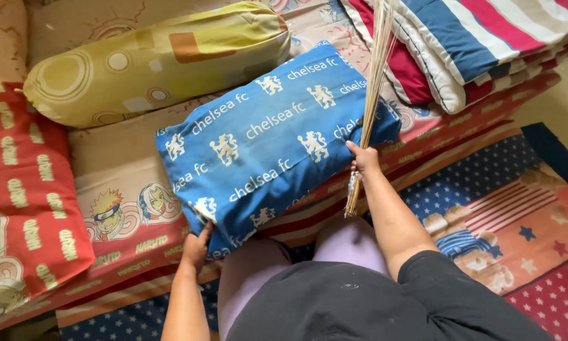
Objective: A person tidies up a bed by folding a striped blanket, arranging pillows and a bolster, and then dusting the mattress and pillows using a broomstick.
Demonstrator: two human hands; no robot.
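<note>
A blue pillow (pixel 271 136) with white printed emblems lies slantwise on the mattress edge in front of me. My left hand (pixel 195 245) grips its near lower corner from below. My right hand (pixel 363 159) is at the pillow's right edge and is closed around a bundle of thin pale broom sticks (pixel 374 82) that stands up and reaches past the top of the view. My knees in pale purple trousers are just below the pillow.
A yellow patterned bolster (pixel 157 60) lies behind the pillow. A red pillow (pixel 25 189) sits at the left. Folded striped blankets (pixel 473 44) are stacked at the back right. The mattress sheet (pixel 116 170) has cartoon prints. A star-patterned mat (pixel 511 208) covers the floor at right.
</note>
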